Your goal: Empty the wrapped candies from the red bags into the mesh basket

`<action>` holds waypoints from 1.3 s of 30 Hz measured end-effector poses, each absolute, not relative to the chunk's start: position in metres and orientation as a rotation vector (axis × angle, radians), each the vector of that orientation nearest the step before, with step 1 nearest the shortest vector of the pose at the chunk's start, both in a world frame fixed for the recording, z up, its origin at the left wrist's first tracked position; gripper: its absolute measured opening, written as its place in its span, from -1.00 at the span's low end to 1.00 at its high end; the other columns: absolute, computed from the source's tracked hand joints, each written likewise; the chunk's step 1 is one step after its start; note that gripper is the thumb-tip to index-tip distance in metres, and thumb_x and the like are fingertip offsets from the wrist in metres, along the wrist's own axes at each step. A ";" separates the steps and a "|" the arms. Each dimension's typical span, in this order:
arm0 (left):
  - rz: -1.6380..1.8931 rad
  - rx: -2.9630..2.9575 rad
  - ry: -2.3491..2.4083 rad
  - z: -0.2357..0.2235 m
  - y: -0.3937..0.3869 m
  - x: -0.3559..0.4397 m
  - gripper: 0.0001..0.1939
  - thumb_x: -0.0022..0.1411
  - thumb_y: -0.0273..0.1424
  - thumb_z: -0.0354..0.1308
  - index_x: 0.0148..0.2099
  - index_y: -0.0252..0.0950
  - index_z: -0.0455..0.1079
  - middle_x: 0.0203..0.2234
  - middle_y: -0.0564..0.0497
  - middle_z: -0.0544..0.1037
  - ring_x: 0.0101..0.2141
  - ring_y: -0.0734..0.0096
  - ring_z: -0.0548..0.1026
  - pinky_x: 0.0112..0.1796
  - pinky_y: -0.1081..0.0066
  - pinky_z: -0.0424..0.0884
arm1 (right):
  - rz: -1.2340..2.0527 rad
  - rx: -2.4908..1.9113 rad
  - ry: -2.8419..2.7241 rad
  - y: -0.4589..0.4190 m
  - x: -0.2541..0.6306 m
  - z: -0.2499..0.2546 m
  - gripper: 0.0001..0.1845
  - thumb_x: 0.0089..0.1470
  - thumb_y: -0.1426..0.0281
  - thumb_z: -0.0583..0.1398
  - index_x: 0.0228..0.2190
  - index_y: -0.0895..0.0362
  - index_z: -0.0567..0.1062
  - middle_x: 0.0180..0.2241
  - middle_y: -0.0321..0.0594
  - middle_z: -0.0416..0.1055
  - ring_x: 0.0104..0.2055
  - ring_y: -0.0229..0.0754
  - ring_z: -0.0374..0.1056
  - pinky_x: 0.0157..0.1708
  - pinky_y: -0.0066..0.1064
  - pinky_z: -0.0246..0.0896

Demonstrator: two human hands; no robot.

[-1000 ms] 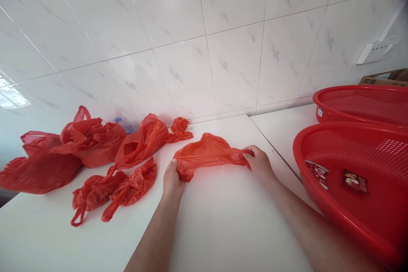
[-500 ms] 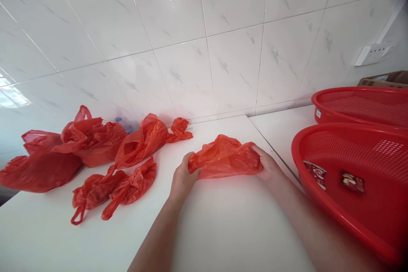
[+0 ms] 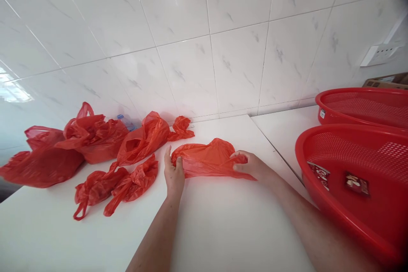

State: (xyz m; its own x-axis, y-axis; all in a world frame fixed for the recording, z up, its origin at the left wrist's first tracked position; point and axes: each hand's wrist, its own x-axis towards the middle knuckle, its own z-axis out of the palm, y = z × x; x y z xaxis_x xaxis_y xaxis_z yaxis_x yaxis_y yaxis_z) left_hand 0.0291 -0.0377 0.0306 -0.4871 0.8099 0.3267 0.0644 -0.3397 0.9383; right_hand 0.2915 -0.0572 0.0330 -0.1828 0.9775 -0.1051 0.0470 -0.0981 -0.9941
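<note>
A wall (image 3: pixel 191 21) of white, grey-veined tile stands behind a white surface (image 3: pixel 229 229), with a socket plate (image 3: pixel 381 54) fixed far to the right of the hands. A red plastic bag (image 3: pixel 207 157) lies stretched crosswise between the hands, its film creased and its top edge peaked toward the right. Left hand (image 3: pixel 174 176): at the bag's left end, thumb in front of the film, forefinger upright and apart from it. Right hand (image 3: pixel 253 165): at the bag's right end, fingers curved, thumb and forefinger separated with film between. Whether the concealed fingers of either hand grip cannot be determined. Left of the left hand: two crumpled bags (image 3: pixel 135 182) side by side; behind these, larger red bags (image 3: pixel 98 138) and a blue-capped bottle (image 3: pixel 126 122), partly covered. Right of the right hand: a red perforated basket (image 3: pixel 350 148) containing two printed packets (image 3: pixel 357 183), one flat on the base, the other against the wall side. Beyond it, a second basket (image 3: pixel 322 104) and a cardboard box (image 3: pixel 387 80).
</note>
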 end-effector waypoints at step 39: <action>1.431 1.685 1.069 0.052 -0.076 0.066 -0.92 0.00 -0.49 0.21 -0.47 -0.20 0.45 -0.45 -0.09 0.46 -0.25 0.18 0.41 -0.04 0.20 0.25 | 1.572 -0.900 -0.478 -0.037 0.290 0.010 -0.78 -0.04 0.21 0.22 -0.39 0.09 0.46 -0.44 -0.26 0.50 -0.35 -0.17 0.42 -0.36 -0.40 0.33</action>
